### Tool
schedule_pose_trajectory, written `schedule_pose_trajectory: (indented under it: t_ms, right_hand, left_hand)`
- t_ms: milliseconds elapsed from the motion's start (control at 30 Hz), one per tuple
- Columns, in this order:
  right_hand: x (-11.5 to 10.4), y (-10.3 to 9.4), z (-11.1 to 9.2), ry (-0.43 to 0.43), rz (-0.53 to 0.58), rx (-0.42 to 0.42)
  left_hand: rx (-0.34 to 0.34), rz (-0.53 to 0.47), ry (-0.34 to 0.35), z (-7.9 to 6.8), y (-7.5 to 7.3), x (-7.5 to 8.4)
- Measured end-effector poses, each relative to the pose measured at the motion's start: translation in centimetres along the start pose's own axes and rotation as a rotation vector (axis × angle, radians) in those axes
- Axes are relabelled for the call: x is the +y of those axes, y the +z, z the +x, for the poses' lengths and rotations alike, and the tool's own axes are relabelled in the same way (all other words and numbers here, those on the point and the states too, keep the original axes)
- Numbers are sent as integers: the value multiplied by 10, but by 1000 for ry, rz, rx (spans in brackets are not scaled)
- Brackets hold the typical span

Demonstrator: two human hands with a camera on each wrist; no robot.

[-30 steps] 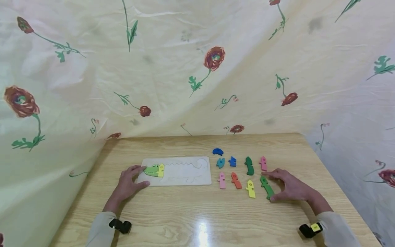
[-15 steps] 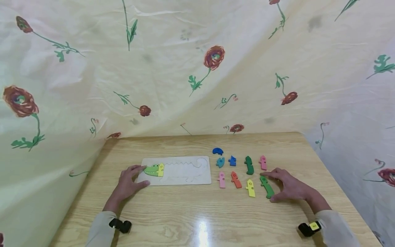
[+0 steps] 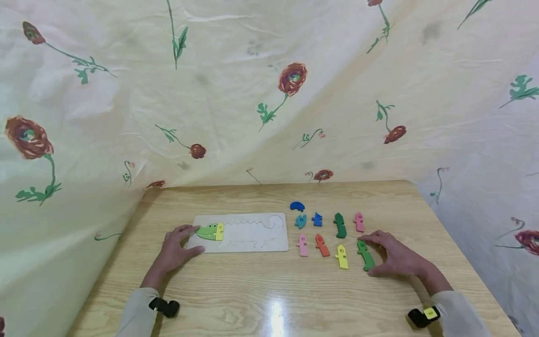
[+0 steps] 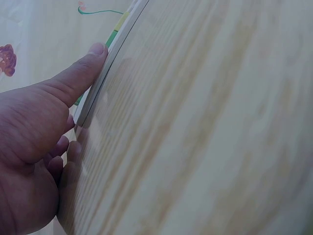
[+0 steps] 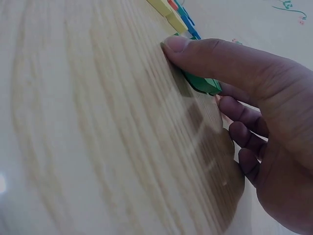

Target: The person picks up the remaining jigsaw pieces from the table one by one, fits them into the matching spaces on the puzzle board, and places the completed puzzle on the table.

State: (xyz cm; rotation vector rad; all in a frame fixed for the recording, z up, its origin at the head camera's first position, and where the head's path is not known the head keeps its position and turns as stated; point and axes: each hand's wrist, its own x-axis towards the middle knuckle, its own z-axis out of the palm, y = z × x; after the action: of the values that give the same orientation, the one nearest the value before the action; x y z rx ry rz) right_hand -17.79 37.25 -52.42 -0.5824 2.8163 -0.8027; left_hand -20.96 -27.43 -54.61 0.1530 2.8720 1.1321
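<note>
- moved since half a second ago: one green foot-ended puzzle piece [image 3: 366, 256], shifted slightly rightward and turned a little; the other loose pieces lie as they did.
- step in hand, as i judge it: taking up one loose piece. already on the crocodile puzzle board [image 3: 248, 238]: the green crocodile head piece [image 3: 207, 232], with the yellow strip piece [image 3: 218, 232] against it.
- next move, my reading: lift the green piece level, carry it leftward to the bare outline, turning it to suit. i would keep the board steady.
- right hand [image 3: 396, 256]: clamped lengthwise on the green piece, index finger at the far end, thumb at the near foot; remaining fingers curled in. piece on or barely above the wooden table [image 3: 236, 290]; i cannot tell which.
- left hand [image 3: 177, 250]: holding the board's left end, index finger beside the snout, thumb along the near edge; well apart from its fellow.
</note>
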Motion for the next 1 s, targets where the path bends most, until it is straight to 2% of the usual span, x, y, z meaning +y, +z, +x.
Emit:
schedule_pose_trajectory:
  t_ms: [300, 633, 1000]
  right_hand:
    - [-8, 2, -2, 42, -15, 26]
    - [-17, -6, 2, 64, -23, 83]
    - [-37, -16, 14, -25, -38, 147]
  left_hand:
    - [-1, -1, -5, 0, 0, 0]
    - [6, -7, -2, -1, 0, 1]
    - [13, -5, 21, -1, 2, -1]
